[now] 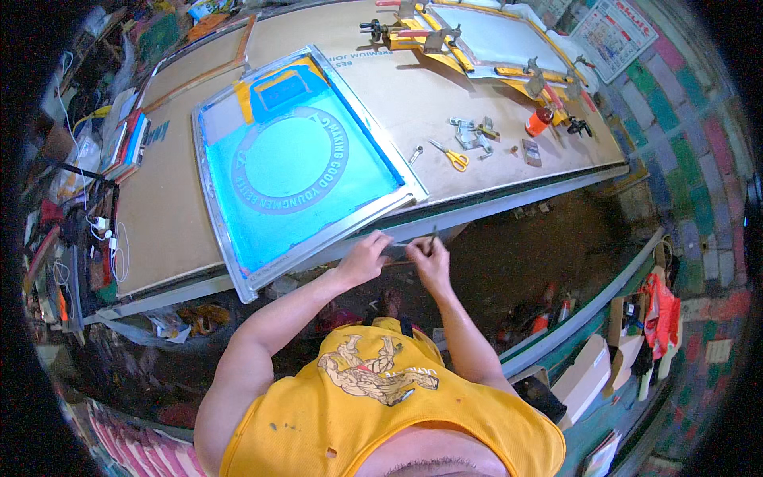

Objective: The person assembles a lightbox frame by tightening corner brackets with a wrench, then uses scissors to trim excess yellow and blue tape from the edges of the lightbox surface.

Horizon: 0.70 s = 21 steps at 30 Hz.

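Note:
My left hand and my right hand are close together in front of the table's near edge, both with pinched fingers. A thin pale strip seems to stretch between the fingertips; its kind is too small to make out. From the top of my right hand a short dark tip sticks up. Just beyond my left hand lies a silkscreen frame with bright blue mesh, a grey ring with lettering and orange and blue patches. Its near corner juts over the table edge.
Yellow-handled scissors, metal clamps and an orange bottle lie or stand on the table. A clamped printing frame is at the far right, books at the left. A green bench runs along the right.

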Tool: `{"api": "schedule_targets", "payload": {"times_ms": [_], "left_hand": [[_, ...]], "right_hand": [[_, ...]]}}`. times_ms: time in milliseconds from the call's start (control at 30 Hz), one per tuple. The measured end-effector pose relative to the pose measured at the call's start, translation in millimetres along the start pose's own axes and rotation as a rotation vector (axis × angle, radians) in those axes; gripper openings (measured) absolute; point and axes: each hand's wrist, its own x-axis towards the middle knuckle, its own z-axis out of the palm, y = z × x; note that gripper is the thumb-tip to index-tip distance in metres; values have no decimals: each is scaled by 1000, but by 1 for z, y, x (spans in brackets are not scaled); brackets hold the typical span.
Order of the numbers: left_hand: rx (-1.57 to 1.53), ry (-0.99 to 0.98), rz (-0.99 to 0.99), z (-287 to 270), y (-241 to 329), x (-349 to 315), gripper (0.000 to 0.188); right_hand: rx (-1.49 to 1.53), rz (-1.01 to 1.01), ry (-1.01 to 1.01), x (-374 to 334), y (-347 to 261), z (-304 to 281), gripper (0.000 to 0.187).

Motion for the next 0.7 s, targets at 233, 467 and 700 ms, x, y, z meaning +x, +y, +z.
{"api": "schedule_targets", "payload": {"times_ms": [233,467,700], "left_hand": [[-50,-1,-232,-9,7,0,33],[-35,106,-381,-18,3,-36,28],[-353,331,-778,-30,-11,-70,20]], "right_hand": [[159,121,192,160,18,-69,23],[177,247,39,227,0,-50,26],[-134,75,-68,174,18,2,27]]}}
